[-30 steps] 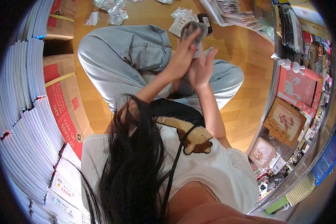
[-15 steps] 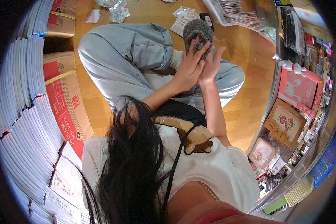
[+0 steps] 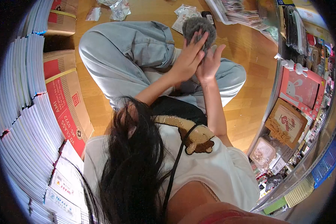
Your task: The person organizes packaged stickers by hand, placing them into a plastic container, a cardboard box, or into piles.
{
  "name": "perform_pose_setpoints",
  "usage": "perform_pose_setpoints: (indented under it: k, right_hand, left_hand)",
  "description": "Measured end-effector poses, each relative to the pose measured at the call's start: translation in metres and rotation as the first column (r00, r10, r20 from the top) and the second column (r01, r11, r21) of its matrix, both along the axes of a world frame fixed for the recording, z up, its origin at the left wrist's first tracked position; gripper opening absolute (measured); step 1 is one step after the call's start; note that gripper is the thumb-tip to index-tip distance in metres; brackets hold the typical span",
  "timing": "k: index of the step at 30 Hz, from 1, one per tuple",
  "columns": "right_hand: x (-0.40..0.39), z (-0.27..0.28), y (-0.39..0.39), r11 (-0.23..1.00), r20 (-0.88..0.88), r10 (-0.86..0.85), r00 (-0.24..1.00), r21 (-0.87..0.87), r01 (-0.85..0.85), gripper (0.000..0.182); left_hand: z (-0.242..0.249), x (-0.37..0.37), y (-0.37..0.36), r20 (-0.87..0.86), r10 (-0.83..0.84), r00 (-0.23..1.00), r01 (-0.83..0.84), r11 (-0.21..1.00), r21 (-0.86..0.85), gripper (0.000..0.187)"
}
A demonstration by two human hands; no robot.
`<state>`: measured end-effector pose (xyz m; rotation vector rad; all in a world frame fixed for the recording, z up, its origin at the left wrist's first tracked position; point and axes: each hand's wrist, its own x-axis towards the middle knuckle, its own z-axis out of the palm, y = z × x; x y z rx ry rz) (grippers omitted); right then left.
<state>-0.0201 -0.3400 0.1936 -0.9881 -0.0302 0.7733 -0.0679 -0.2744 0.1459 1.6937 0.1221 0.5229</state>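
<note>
A round grey furry thing (image 3: pixel 198 29) is up between my hands, over my crossed legs. My left hand (image 3: pixel 187 62) lies across its near side, fingers stretched and slightly apart on the fur. Close beside it is my right hand (image 3: pixel 208 66), palm up, its thumb pointing away. The fingers of my right hand go under the furry thing and are mostly hidden; it rests on them. Just beyond lie a small black object (image 3: pixel 208 15) and clear packets (image 3: pixel 183 16) on the wooden floor (image 3: pixel 250 80).
Stacked books or paper (image 3: pixel 30 127) and red-and-brown cartons (image 3: pixel 65 100) stand at the left. A shelf at the right holds a pink frame (image 3: pixel 301 89) and a brown frame (image 3: pixel 286 123). A white tray (image 3: pixel 216 13) with cards and more plastic packets (image 3: pixel 119 10) are at the top.
The furry thing has tilted and moved slightly up, showing more of its fluffy side. My left hand has slid slightly up over it, and my right hand has shifted slightly.
</note>
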Motion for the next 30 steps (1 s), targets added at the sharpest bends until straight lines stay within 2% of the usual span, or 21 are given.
perform_pose_setpoints:
  k: [2, 5, 7, 10, 11, 14, 17, 20, 21, 24, 25, 28, 29, 30]
  right_hand:
    - [-0.002, -0.001, 0.001, 0.996, 0.052, 0.088, 0.995, 0.029, -0.09, 0.083]
    - [-0.013, -0.008, 0.003, 0.99, 0.071, 0.144, 0.987, -0.008, -0.144, 0.088]
    - [-0.013, -0.012, -0.002, 0.991, -0.026, 0.137, 0.99, 0.009, -0.137, 0.089]
    - [0.003, -0.022, -0.009, 0.989, -0.072, 0.14, 0.988, 0.05, -0.137, 0.089]
    - [0.008, -0.026, -0.01, 0.987, -0.069, 0.151, 0.986, 0.066, -0.146, 0.088]
    - [0.001, -0.011, 0.0, 0.996, -0.034, 0.048, 0.998, 0.07, -0.046, 0.078]
    - [0.0, -0.013, 0.001, 0.995, -0.011, -0.072, 0.997, 0.065, 0.072, 0.062]
    - [-0.002, -0.02, -0.011, 0.998, -0.195, -0.033, 0.98, 0.053, 0.045, 0.048]
    - [0.0, -0.02, -0.014, 0.996, -0.176, 0.009, 0.984, 0.09, 0.007, 0.041]
    - [-0.004, -0.026, -0.009, 1.0, -0.049, 0.01, 0.999, 0.016, -0.01, 0.037]
    - [-0.004, -0.029, -0.01, 1.0, -0.096, -0.006, 0.995, 0.006, 0.007, 0.035]
    - [-0.004, -0.027, -0.009, 0.999, -0.117, 0.002, 0.993, -0.035, -0.006, 0.035]
    - [-0.004, -0.025, -0.009, 0.999, -0.095, -0.02, 0.995, -0.043, 0.016, 0.034]
    - [-0.004, -0.022, -0.009, 0.998, -0.073, -0.04, 0.997, -0.052, 0.036, 0.034]
  left_hand:
    - [0.001, 0.023, 0.016, 0.033, 0.046, 0.998, -0.048, 0.997, 0.065, 0.05]
    - [-0.008, 0.04, 0.028, 0.0, 0.061, 0.998, -0.061, 0.984, -0.168, 0.046]
    - [-0.019, 0.033, 0.023, 0.002, 0.03, 1.0, -0.028, 0.95, -0.311, 0.044]
    - [-0.026, -0.004, 0.002, -0.04, -0.029, 0.999, 0.021, 0.984, -0.177, 0.045]
    - [-0.025, -0.008, -0.003, -0.019, -0.034, 0.999, 0.029, 0.977, -0.212, 0.048]
    - [-0.016, -0.001, 0.003, -0.05, 0.012, 0.999, -0.017, 0.995, -0.097, 0.05]
    - [-0.005, 0.017, 0.02, 0.04, 0.055, 0.998, -0.058, 0.996, 0.066, 0.044]
    - [0.002, 0.033, 0.036, -0.089, -0.014, 0.996, 0.023, 0.994, 0.102, 0.031]
    - [0.007, 0.035, 0.041, -0.163, -0.055, 0.985, 0.063, 0.997, 0.049, 0.022]
    - [-0.008, 0.052, 0.048, -0.113, -0.138, 0.984, 0.111, 0.97, -0.217, 0.019]
    - [-0.007, 0.054, 0.048, -0.158, -0.171, 0.973, 0.1, 0.921, -0.377, 0.018]
    - [-0.02, 0.064, 0.062, -0.296, -0.16, 0.942, -0.015, 0.86, -0.51, 0.016]
    - [-0.025, 0.066, 0.067, -0.368, -0.045, 0.929, -0.155, 0.856, -0.494, 0.017]
    - [-0.031, 0.063, 0.075, -0.324, 0.055, 0.945, -0.231, 0.813, -0.535, 0.018]
